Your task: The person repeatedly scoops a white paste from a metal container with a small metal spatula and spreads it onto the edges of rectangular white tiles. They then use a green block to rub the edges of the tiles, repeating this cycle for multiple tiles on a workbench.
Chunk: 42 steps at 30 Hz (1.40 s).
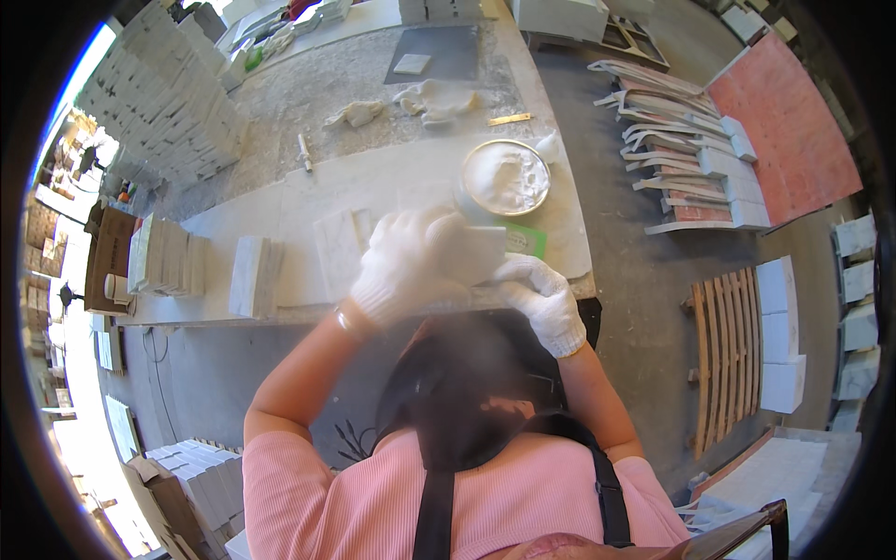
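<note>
A small white stone tile (483,254) is held up in front of me, above the near edge of the worktable. My right hand (549,308), in a white knit glove, pinches the tile's right side between thumb and fingers. Also gloved, my left hand (411,257) is closed and bent over the tile's left part. Motion blurs it, and whatever its fingers hold is hidden. Just behind the tile lies a flat green piece (525,241). A round tub of white powder or paste (506,177) stands beyond it.
Stacked tiles (168,257) and a shorter upright stack (252,275) line the table's left front. Crumpled gloves (434,101), a marker (304,152) and a brass-coloured strip (510,119) lie farther back. A wooden pallet (726,359) stands on the floor at right.
</note>
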Available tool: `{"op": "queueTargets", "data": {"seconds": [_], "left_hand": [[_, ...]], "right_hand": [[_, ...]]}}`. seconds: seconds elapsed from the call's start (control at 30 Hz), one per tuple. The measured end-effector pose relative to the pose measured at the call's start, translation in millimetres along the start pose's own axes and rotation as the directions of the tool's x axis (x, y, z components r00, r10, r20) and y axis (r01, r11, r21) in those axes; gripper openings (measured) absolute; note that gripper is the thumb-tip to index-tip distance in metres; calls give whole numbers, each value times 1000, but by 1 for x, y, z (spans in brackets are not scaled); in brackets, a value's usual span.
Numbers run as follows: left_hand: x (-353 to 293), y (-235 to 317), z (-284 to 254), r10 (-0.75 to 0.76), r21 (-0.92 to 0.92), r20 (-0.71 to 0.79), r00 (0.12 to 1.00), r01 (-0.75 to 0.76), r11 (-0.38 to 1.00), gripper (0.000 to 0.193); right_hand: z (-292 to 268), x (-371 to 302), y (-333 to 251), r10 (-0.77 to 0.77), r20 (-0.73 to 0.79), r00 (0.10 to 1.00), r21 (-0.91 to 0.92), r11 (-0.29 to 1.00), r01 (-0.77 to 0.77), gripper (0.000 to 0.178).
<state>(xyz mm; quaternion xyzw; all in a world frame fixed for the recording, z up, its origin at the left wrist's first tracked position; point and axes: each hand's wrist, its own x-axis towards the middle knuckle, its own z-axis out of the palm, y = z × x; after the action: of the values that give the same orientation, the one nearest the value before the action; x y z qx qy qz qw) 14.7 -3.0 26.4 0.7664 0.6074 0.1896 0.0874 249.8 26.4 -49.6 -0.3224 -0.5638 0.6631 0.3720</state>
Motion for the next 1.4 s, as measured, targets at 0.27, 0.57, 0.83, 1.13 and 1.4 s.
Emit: {"op": "queueTargets", "data": {"seconds": [0.27, 0.57, 0.83, 1.13, 1.4], "left_hand": [[-7, -2, -6, 110, 24, -150, 982, -108, 994, 50], [-26, 22, -10, -261, -475, 16, 965, 237, 847, 35], [-24, 51, 12, -374, -768, 330, 867, 477, 428, 34], [-13, 71, 48, -344, -831, 440, 829, 522, 194, 33], [19, 90, 82, -426, -794, 421, 801, 552, 254, 46]], "right_hand": [[14, -7, -13, -94, -58, 994, -202, 976, 81, 13], [6, -21, -42, -299, 0, 954, -373, 885, 278, 17], [-16, -44, -64, -86, -135, 987, -192, 980, 59, 18], [-65, -32, -58, -239, -271, 932, -155, 967, 203, 16], [-119, 30, -57, -146, -339, 929, -439, 898, -19, 22]]}}
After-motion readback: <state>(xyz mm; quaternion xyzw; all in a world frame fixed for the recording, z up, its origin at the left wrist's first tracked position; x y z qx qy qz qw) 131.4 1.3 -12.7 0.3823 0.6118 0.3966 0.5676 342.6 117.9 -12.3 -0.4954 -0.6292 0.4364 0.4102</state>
